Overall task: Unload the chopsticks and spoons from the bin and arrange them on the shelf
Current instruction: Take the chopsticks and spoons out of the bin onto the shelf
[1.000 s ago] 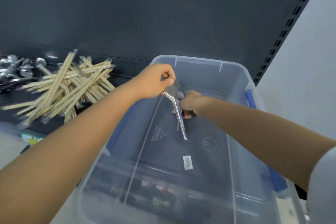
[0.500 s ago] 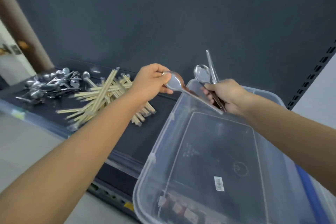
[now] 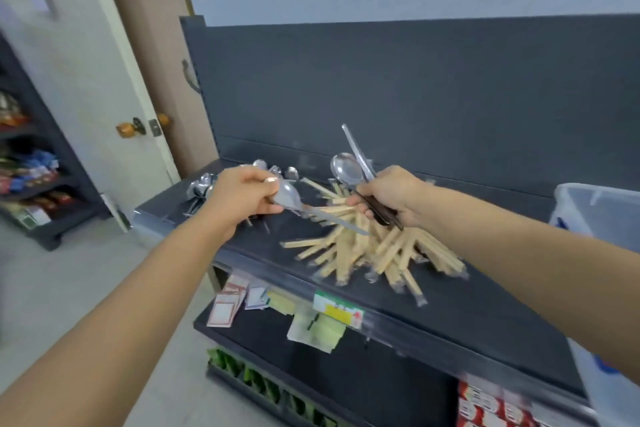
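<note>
Since spoons presumably belong with the spoon heap [image 3: 204,184] on the shelf [image 3: 485,308], you are carrying them over the chopsticks [image 3: 363,250], well clear of the bin [image 3: 595,211]: your left hand [image 3: 242,198] is pinching one spoon [image 3: 291,199] by its bowl, and your right hand [image 3: 391,196] is gripping further spoons [image 3: 346,168].

Far left: white door [image 3: 86,80] with brass knob [image 3: 125,129]. Left of door, dark rack [image 3: 41,184] holding snack packets [image 3: 31,170]. Right of door, lower down: paper price tags [image 3: 225,308], green packets [image 3: 256,381], red boxes [image 3: 485,406].

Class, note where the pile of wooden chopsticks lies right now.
In the head view, the chopstick pile lies on the shelf, between the spoon heap at left and the clear bin at right.
</note>
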`<act>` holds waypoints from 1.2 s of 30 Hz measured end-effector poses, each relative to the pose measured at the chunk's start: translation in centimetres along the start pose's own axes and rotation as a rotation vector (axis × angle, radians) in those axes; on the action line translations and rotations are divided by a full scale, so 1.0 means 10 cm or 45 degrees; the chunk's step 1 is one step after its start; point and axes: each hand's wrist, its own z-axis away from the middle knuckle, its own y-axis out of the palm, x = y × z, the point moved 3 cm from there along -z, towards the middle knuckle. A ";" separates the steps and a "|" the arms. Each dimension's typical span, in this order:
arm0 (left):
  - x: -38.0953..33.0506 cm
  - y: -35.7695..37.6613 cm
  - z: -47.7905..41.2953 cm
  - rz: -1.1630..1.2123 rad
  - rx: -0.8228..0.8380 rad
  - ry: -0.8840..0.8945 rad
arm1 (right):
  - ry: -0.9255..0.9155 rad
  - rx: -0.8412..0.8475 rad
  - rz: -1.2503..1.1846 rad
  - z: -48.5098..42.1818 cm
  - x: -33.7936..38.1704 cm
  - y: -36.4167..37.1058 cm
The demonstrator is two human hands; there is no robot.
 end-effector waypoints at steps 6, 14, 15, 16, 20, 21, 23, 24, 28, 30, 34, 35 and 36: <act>0.58 -0.92 -0.91 -0.081 -0.084 -0.153 | 0.115 -0.070 -0.032 -0.78 -0.05 0.74; 1.02 -1.15 -2.19 -0.199 0.074 -0.202 | 0.143 -0.059 -0.088 -2.07 -0.06 1.40; 1.10 -1.16 -2.32 -0.283 0.122 -0.174 | 0.147 -0.067 -0.057 -2.18 -0.06 1.46; 1.15 -1.17 -2.43 -0.422 0.166 -0.121 | 0.152 -0.075 -0.036 -2.28 -0.07 1.52; 1.28 -1.20 -2.72 -0.964 0.336 0.158 | 0.139 -0.146 -0.014 -2.51 -0.05 1.72; 1.28 -1.20 -2.78 -0.963 0.363 0.227 | 0.118 -0.180 0.025 -2.55 -0.03 1.76; 1.24 -1.16 -2.89 -0.942 0.397 0.374 | 0.074 -0.248 0.164 -2.61 0.01 1.80; 1.22 -1.15 -2.96 -0.934 0.411 0.426 | 0.058 -0.280 0.225 -2.64 0.03 1.82; 1.20 -1.09 -3.23 -0.950 0.493 0.599 | 0.061 -0.380 0.102 -2.70 0.00 1.98; 1.21 -1.06 -3.36 -0.978 0.565 0.695 | 0.003 -0.483 0.110 -2.69 -0.01 2.04; 1.25 -1.00 -3.52 -1.015 0.729 0.882 | -0.039 -0.676 0.223 -2.66 -0.04 2.13; 1.27 -0.99 -3.55 -1.006 0.765 0.900 | -0.029 -0.725 0.228 -2.65 -0.03 2.14; 1.28 -0.99 -3.57 -0.984 0.794 0.924 | -0.022 -0.770 0.224 -2.65 -0.04 2.16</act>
